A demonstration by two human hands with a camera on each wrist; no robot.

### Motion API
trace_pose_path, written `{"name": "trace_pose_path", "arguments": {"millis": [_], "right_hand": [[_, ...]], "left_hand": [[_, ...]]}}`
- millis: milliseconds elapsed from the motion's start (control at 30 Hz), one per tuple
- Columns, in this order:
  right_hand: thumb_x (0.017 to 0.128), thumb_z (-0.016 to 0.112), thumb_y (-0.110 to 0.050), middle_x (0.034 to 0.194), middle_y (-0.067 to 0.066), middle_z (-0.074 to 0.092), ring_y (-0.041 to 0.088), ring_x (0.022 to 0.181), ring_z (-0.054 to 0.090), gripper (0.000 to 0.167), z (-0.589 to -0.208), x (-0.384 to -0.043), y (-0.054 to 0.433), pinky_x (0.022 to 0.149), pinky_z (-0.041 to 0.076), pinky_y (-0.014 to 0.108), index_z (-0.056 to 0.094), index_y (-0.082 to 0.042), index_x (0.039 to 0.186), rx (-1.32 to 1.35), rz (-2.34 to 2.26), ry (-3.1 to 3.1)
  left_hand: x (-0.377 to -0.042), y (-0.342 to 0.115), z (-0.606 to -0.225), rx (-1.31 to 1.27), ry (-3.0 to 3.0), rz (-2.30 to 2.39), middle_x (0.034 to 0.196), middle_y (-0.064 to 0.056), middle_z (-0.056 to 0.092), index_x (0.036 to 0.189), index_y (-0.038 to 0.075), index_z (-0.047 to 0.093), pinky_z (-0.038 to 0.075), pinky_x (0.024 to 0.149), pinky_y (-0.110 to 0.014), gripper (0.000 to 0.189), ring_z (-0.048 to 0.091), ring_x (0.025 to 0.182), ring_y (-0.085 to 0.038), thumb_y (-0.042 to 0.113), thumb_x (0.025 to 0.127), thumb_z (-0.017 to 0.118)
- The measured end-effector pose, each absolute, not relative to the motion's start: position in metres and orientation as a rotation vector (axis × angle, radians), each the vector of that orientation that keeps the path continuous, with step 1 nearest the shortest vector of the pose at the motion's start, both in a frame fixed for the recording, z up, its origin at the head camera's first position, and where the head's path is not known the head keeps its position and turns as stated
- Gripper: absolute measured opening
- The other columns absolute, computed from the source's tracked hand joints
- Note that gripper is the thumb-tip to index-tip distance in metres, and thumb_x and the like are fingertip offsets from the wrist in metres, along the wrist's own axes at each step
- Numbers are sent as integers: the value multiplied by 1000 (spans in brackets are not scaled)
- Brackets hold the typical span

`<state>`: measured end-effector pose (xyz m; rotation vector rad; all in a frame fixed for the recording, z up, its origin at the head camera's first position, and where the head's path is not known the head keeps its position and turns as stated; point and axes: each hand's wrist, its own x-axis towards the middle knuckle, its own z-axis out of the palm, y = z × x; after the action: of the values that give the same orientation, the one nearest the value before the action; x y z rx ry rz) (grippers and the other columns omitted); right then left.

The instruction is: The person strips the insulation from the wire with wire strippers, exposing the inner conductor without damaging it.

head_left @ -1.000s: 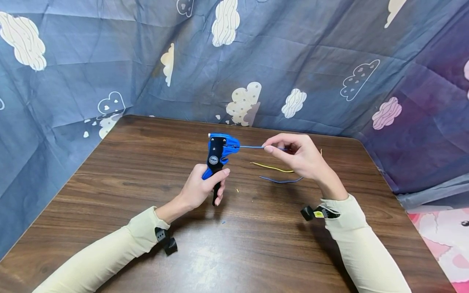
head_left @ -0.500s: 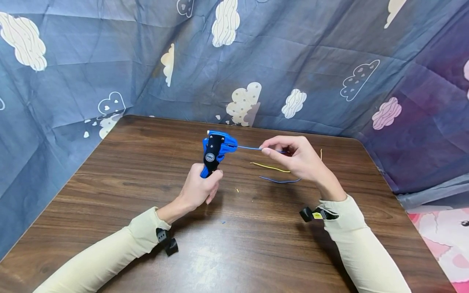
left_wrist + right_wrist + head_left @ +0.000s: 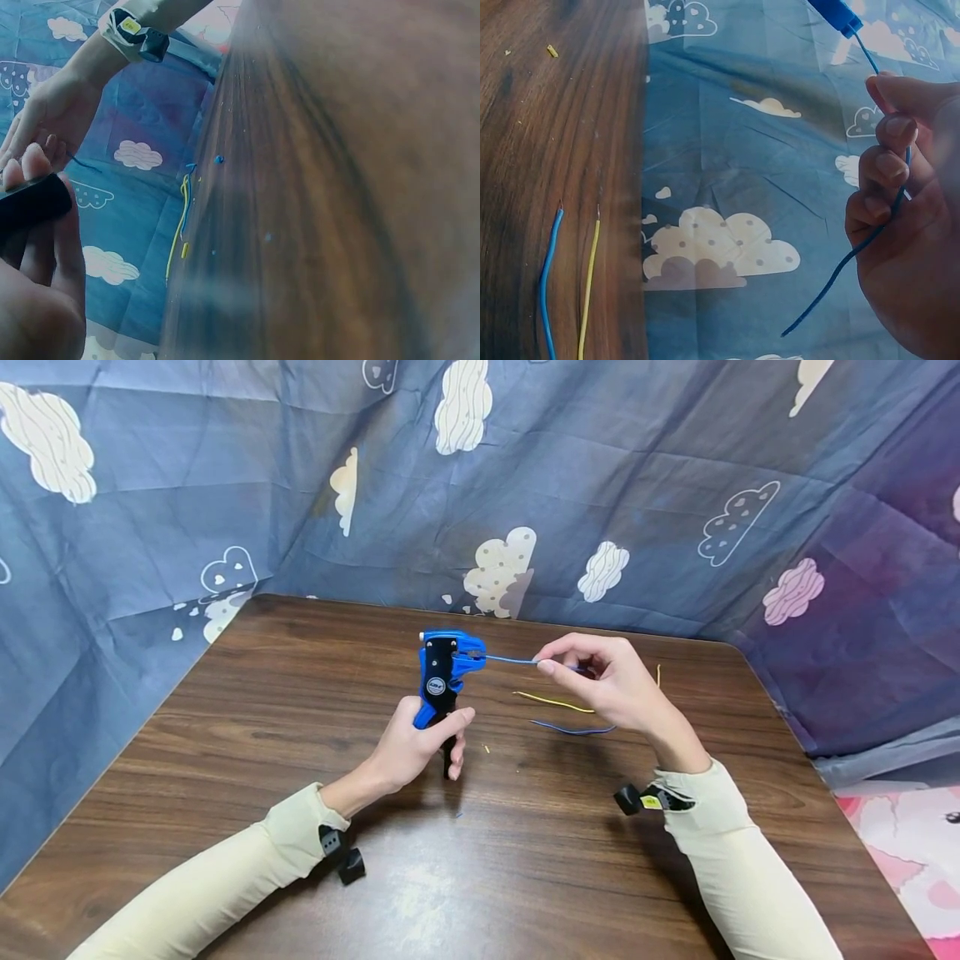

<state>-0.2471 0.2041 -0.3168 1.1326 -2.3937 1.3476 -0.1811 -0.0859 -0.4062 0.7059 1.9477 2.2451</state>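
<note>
My left hand (image 3: pixel 416 743) grips the handles of a blue and black wire stripper (image 3: pixel 437 670), held upright above the table with its nose toward the right. The black handle stands apart from the blue one, fingers around it. My right hand (image 3: pixel 615 683) pinches a blue wire (image 3: pixel 512 659) between thumb and index finger. One end of that wire reaches the stripper's mouth; in the right wrist view its free tail (image 3: pixel 840 268) hangs below the curled fingers. On the table under the right hand lie a yellow wire (image 3: pixel 553 701) and another blue wire (image 3: pixel 573 730), both with bare copper ends.
Small bits of cut insulation lie on the wooden table (image 3: pixel 262 735), among them a yellow bit (image 3: pixel 487 749) and a blue bit (image 3: pixel 459 815). A cloud-patterned curtain (image 3: pixel 405 527) hangs behind the table's far edge.
Half a second ago the stripper was tilted with its handles squeezed together; now its handles are spread again and it stands more upright. The right hand has barely moved, still pinching the blue wire.
</note>
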Motion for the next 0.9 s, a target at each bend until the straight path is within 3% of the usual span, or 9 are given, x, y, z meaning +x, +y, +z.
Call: {"name": "trace_pose_path", "arguments": {"millis": [267, 533, 900], "right_hand": [[98, 79, -5, 67, -4, 53, 9, 55, 41, 16, -316, -249, 206, 47, 28, 29, 81, -13, 112, 1143, 1355, -2372], [99, 78, -7, 66, -5, 53, 9, 54, 41, 20, -317, -249, 208, 46, 29, 30, 81, -23, 111, 1147, 1361, -2371], [100, 78, -8, 66, -5, 52, 9, 54, 41, 19, -316, -249, 208, 46, 28, 30, 81, -23, 110, 1150, 1361, -2370]], "left_hand": [[-179, -83, -405, 749, 1868, 2243, 71, -20, 65, 106, -13, 52, 65, 61, -58, 38, 70, 57, -37, 23, 111, 63], [-179, -83, -406, 720, 1867, 2245, 74, -19, 68, 101, -3, 60, 66, 62, -57, 30, 72, 59, -35, 25, 111, 63], [-182, -84, -408, 724, 1877, 2214, 75, -19, 70, 100, -4, 61, 66, 63, -57, 32, 73, 60, -35, 26, 110, 64]]}}
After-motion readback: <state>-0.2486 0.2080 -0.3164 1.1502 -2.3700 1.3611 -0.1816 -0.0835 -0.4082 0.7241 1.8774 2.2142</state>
